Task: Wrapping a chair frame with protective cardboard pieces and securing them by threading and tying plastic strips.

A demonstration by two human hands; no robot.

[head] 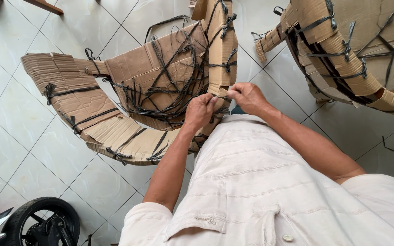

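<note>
A: What lies at the left?
B: A curved cardboard frame (128, 91), ribbed and laced with black straps (169, 86), resting on pale floor tiles (19, 146).
A: And the hands?
B: The left hand (200, 111) and the right hand (248, 98) meet at the frame's near edge, fingers pinching a strap.
A: Further right?
B: Another cardboard frame (356, 50), well apart; bare tiles between.

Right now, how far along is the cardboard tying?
Done: many black straps already knotted around the curved cardboard piece. In hand: left hand and right hand pinch a strap at the upright panel's lower edge. Left: loose strap ends tangled inside.
</note>
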